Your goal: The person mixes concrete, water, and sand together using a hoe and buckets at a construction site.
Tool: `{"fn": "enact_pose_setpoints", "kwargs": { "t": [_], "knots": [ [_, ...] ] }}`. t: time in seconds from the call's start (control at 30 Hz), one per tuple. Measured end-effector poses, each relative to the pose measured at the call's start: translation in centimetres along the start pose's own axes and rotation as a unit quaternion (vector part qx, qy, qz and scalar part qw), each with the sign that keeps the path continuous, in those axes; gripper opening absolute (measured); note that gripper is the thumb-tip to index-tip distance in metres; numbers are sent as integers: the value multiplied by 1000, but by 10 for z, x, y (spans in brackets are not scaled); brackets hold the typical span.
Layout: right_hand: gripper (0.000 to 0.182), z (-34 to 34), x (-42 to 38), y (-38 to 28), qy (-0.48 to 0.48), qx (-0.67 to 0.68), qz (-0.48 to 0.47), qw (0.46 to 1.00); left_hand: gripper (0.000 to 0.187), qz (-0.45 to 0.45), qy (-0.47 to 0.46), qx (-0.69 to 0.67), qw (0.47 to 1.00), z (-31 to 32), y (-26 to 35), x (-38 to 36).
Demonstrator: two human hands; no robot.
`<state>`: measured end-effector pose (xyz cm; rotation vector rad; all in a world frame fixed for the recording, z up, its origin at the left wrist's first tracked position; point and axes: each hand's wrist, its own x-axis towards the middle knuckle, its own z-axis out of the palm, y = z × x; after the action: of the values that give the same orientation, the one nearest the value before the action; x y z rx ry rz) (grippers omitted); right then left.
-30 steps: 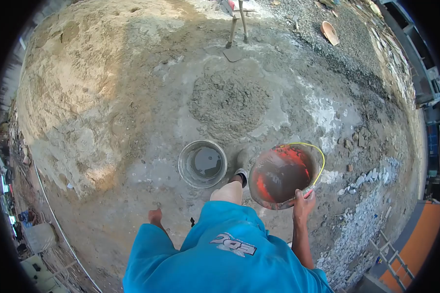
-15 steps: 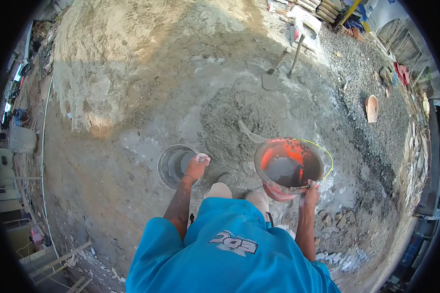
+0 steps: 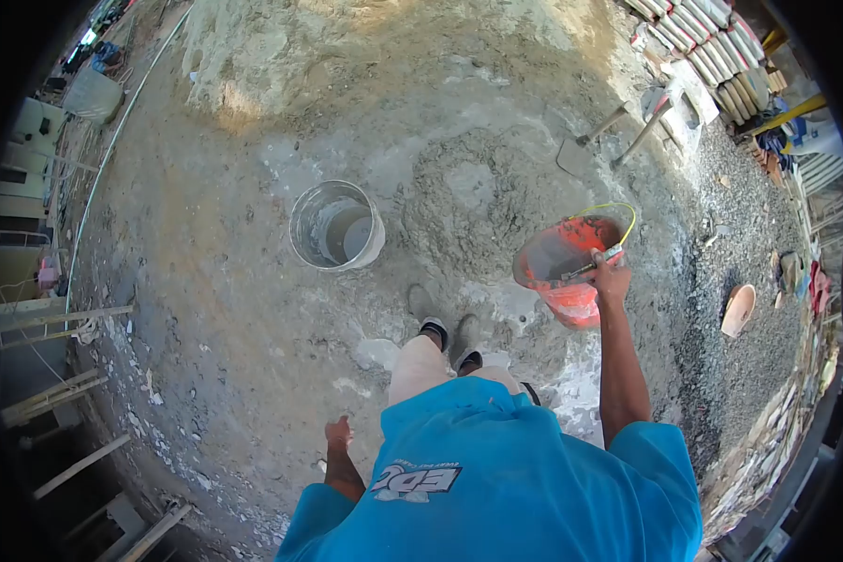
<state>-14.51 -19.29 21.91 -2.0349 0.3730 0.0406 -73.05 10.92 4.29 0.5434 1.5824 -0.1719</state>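
The letters "EDC" (image 3: 414, 481) can be read on the front of a blue shirt (image 3: 543, 487), toward its left sleeve (image 3: 315, 517); smaller print (image 3: 433, 465) there cannot be deciphered.

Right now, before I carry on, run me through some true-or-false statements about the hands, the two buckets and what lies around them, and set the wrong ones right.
1. The right hand has hold of the red bucket. True.
2. Both hands are on the red bucket. False: the left hand is apart from it, with nothing visible in its grasp.
3. The grey bucket stands to the left of the wet mix on the ground. True.
4. The grey bucket is tipped over on its side. False: it stands upright with its opening up.
5. The orange basin lies over on the right, on the gravel. True.
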Motion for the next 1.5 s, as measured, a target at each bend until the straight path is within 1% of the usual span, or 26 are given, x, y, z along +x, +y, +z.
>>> {"fn": "enact_pose_setpoints", "kwargs": {
  "t": [0.03, 0.1, 0.17, 0.23, 0.27, 0.3, 0.37, 0.4, 0.43, 0.5, 0.6, 0.77, 0.83, 0.9, 0.97, 1.0, 1.03, 1.1, 1.13, 1.17, 1.23, 1.3, 1.37, 1.4, 1.47, 1.5],
  "knots": [
    [24, -1, 12, 5, -2, 3, -4, 1000, 24, -43, 109, 68, 991, 4, -34, -10],
    [30, 0, 42, 24, 8, -162, -18, 987, 27, -10, 114, 101, 988, 42, -51, -84],
    [33, 0, 61, 28, 10, -170, -50, 984, 26, -19, 124, 74, 989, 68, -69, -93],
    [40, 4, 50, -9, -1, -176, -26, 984, 26, -29, 143, 40, 988, 91, -76, -98],
    [34, 1, 44, -29, 2, -180, 18, 983, 26, -35, 154, 30, 987, 94, -80, -102],
    [34, 4, 53, -24, -2, -180, 17, 983, 27, -38, 163, 21, 986, 95, -80, -104],
    [27, 5, 82, -13, 3, 63, 52, 997, 29, -23, 134, -2, 991, 93, -87, -57],
    [21, 2, 89, -19, -7, 92, 91, 992, 32, -10, 104, -21, 994, 91, -86, -38],
    [21, 1, 94, -25, -6, 95, 87, 992, 31, 19, 90, -1, 996, 93, -70, -33],
    [18, -2, 99, -37, -22, 258, 101, 961, 29, 88, 89, 21, 992, 111, -23, -38],
    [18, 1, 108, -46, -41, 221, 120, 967, 21, 207, 85, 32, 974, 125, 41, -41],
    [18, 25, 80, -68, -53, 159, 101, 981, 18, 287, 89, 5, 954, 137, 119, -53],
    [14, 34, 60, -74, -93, 62, 56, 992, 18, 281, 97, 1, 955, 139, 127, -46],
    [16, 49, 49, -80, -130, 56, 29, 990, 19, 274, 109, -9, 955, 137, 121, -36],
    [16, 63, 33, -97, -139, 43, 15, 989, 21, 230, 103, 54, 966, 140, 115, -32],
    [16, 69, 22, -110, -179, 64, 5, 982, 24, 215, 104, 57, 969, 144, 112, -37],
    [16, 78, 13, -116, -193, 62, 4, 979, 24, 212, 114, 48, 969, 141, 99, -19],
    [16, 98, -1, -125, -233, 77, -50, 968, 24, 272, 158, 156, 936, 133, 64, 39],
    [16, 108, -10, -135, -274, 40, -51, 960, 24, 269, 165, 147, 937, 137, 64, 33],
    [16, 122, -20, -141, -282, 39, -55, 957, 23, 243, 138, 119, 953, 147, 69, 22],
    [17, 154, -41, -151, -320, -20, -141, 937, 23, 217, 110, 86, 966, 165, 86, -2],
    [19, 188, -56, -154, -325, -77, -232, 913, 21, 169, 72, 8, 983, 173, 99, -20],
    [24, 222, -75, -158, -318, -127, -315, 885, 21, 179, 77, -30, 980, 174, 105, -24],
    [24, 234, -85, -162, -322, -129, -318, 882, 22, 189, 80, -64, 977, 175, 105, -26],
    [29, 255, -108, -176, -377, -204, -364, 827, 19, 180, 88, -90, 976, 170, 100, -26],
    [29, 266, -116, -181, -382, -206, -366, 823, 17, 173, 94, -110, 974, 168, 97, -26]
  ]
}}
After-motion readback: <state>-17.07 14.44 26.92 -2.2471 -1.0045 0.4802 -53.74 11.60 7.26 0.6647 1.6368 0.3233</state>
